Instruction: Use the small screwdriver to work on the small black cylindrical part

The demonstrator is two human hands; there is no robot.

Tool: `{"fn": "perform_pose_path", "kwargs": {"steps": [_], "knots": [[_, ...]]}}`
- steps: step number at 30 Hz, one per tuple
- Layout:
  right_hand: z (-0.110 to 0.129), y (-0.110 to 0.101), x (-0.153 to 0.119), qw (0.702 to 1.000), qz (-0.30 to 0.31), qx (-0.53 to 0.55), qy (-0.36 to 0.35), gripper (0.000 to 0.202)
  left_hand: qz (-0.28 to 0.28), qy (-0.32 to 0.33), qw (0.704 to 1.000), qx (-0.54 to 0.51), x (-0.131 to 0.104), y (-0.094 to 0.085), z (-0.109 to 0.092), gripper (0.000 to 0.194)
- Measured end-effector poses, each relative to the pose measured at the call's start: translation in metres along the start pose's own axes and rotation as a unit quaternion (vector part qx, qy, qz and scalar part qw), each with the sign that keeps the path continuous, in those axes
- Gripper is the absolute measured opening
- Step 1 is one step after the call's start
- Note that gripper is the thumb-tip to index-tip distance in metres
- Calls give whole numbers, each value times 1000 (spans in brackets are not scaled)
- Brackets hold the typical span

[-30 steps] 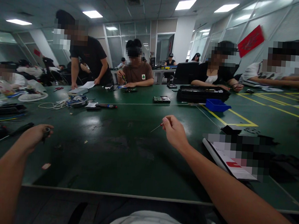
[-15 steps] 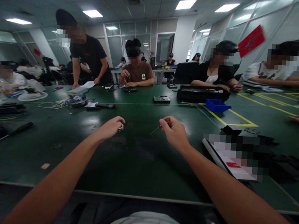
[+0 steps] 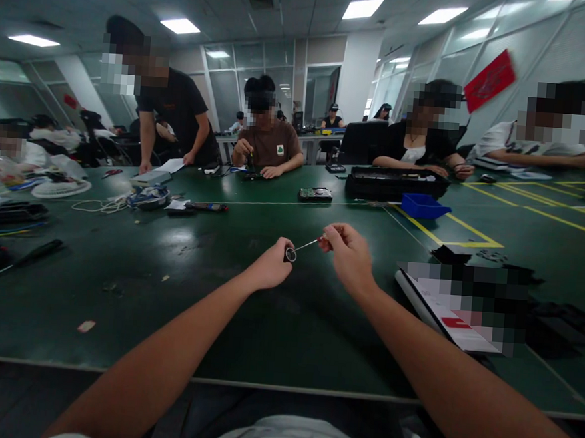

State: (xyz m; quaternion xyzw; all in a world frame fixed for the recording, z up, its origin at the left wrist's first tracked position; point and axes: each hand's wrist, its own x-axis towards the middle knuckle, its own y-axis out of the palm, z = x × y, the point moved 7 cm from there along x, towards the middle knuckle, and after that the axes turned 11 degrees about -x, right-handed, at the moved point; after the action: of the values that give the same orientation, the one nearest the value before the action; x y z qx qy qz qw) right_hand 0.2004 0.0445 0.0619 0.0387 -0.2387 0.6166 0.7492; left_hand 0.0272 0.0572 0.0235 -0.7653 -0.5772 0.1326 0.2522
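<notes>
- Left hand [image 3: 270,267]: closed on a small dark round piece with a pale ring-shaped rim [image 3: 291,253], above the table's middle; judged light, hard and possibly slippery, best held by its sides.
- Right hand [image 3: 349,253]: pinching a thin metal-shafted tool with a red handle [image 3: 307,245]; judged light and stiff, its slender shaft bendable; hold by the handle. Tip contact: cannot tell.
- Surface: glossy green tabletop [image 3: 264,340], scuffed; blue plastic tray [image 3: 423,206] beyond.
- Room: bright ceiling panels [image 3: 363,8], seated co-workers opposite.
</notes>
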Motion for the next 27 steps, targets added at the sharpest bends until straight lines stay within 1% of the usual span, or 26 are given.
{"fn": "perform_pose_path", "kwargs": {"steps": [2,4,10,14,17,21,27], "knots": [[1,3,0,1000,10,-13,-3,26,-8,29,1000,-4,-3,-1,0,30],[1,4,-1,1000,11,-27,-10,26,-14,48,999,-19,-5,-4,2,28],[-4,3,1,998,-4,-59,-15,25,-19,88,994,-57,-6,-7,9,37],[-7,1,3,997,-9,-75,-17,25,-33,87,995,-43,-5,-10,12,42],[-7,1,3,998,-3,-65,-14,25,-33,81,996,-35,-6,-11,12,44],[-8,3,3,999,5,-44,-6,25,-29,85,995,-36,-7,-11,10,43],[-10,4,3,999,10,-35,4,24,-40,85,995,-36,-8,-12,7,44]]}}
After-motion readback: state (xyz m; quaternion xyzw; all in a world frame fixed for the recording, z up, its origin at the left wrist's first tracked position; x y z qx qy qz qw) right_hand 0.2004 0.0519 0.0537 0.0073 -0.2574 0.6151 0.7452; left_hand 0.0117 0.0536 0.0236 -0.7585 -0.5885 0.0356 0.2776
